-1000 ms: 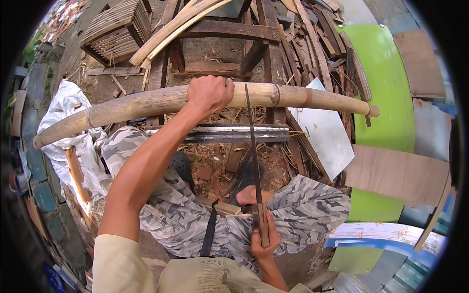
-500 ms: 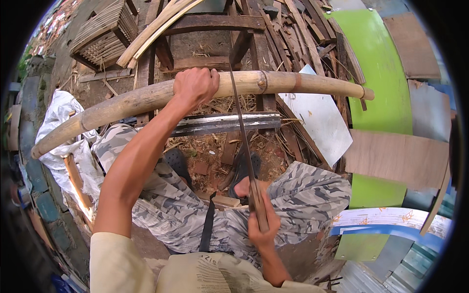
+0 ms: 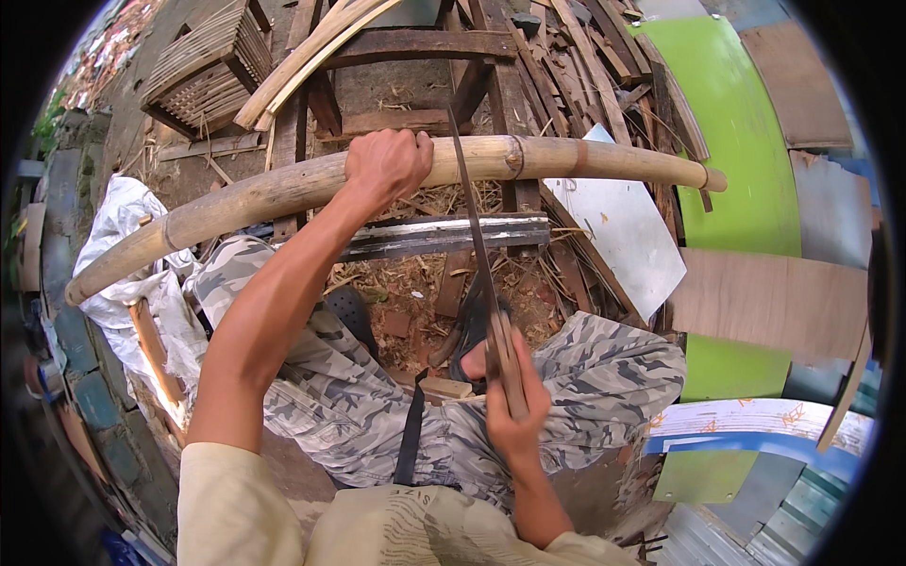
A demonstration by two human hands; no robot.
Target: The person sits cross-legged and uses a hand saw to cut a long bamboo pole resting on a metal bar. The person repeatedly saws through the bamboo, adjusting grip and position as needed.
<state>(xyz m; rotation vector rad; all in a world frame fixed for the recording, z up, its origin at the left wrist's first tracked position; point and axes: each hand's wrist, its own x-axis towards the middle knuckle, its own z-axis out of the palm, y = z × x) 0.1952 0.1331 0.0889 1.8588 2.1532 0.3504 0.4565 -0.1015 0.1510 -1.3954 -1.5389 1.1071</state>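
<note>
A thick, pale bamboo pole [image 3: 264,192] lies crosswise in front of me over a dark wooden frame [image 3: 415,45]. My left hand [image 3: 389,165] is closed around the pole just left of its middle. Low and right of centre, my right hand [image 3: 517,401] grips the wooden handle of a long handsaw [image 3: 472,212]. The saw's narrow dark blade points away from me and crosses the pole just right of my left hand. Whether its teeth have cut into the bamboo cannot be made out.
A slatted wooden crate [image 3: 203,71] stands at the far left, with split bamboo strips [image 3: 302,61] beside it. Scrap wood [image 3: 585,75] is piled at the far right. Green panels [image 3: 746,123] and a plywood sheet [image 3: 774,304] lie right. A white sack [image 3: 127,217] is left.
My right hand and the saw have shifted slightly forward and right, the blade tip reaching further past the pole. My left hand keeps its hold on the bamboo. The whole view has shifted a little.
</note>
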